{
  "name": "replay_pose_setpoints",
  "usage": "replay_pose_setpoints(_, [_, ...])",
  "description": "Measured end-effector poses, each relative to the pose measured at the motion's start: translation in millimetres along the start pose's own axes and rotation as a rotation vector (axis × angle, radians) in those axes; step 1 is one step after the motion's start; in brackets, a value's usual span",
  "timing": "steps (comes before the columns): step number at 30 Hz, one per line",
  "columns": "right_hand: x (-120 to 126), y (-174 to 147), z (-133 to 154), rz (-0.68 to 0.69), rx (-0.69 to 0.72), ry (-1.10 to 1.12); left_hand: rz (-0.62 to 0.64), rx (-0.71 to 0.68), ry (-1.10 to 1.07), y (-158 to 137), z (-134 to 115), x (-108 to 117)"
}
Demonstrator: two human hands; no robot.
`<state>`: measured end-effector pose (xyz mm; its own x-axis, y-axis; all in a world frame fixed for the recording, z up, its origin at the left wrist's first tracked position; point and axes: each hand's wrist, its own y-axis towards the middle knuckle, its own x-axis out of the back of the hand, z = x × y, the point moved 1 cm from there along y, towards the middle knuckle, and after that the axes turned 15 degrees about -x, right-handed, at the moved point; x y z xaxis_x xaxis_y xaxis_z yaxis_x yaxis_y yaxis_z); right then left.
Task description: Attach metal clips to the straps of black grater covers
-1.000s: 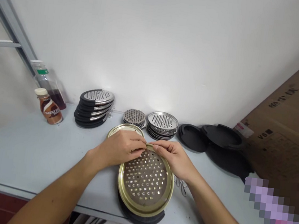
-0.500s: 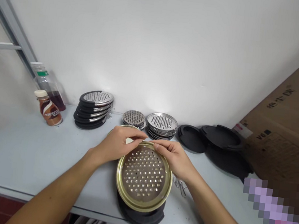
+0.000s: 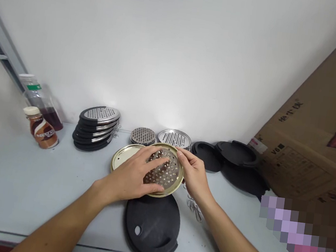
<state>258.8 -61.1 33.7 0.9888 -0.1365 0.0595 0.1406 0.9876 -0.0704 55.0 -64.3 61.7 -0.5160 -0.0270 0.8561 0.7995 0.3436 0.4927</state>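
Note:
A round grater plate (image 3: 170,174) set in a gold-coloured metal ring is held up over the table, tilted. On its right rim my right hand (image 3: 195,174) is closed, thumb on top and fingers behind. My left hand (image 3: 133,175) lies across the plate's left side, its fingers and thumb spread over the grating face. Under the left hand and partly hidden by it is a pale gold round lid (image 3: 124,155) with a small hole. Nearer me lies a black round base (image 3: 155,226) with a hole and a raised edge.
Small wire clips (image 3: 194,207) lie right of the black base. Along the wall stand a stack of black-edged graters (image 3: 99,123), small grater discs (image 3: 143,135), larger discs (image 3: 175,137) and black round parts (image 3: 236,153). Two bottles (image 3: 43,131) stand left; a cardboard box (image 3: 306,147) stands right.
The grater plate in its ring has moved away from me, off the black base, which now shows. My left hand has gone from the rim to spread over the plate's face.

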Motion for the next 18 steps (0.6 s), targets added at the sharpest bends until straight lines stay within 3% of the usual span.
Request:
replay_pose_setpoints(9, [-7.7,-6.0,2.6,0.098,-0.036,0.081,-0.030,0.032,0.065,-3.1,7.1,4.1])
replay_pose_setpoints(18, [-10.4,-6.2,-0.4,0.090,-0.038,0.118,-0.073,0.025,0.167,-0.8,2.3,4.9])
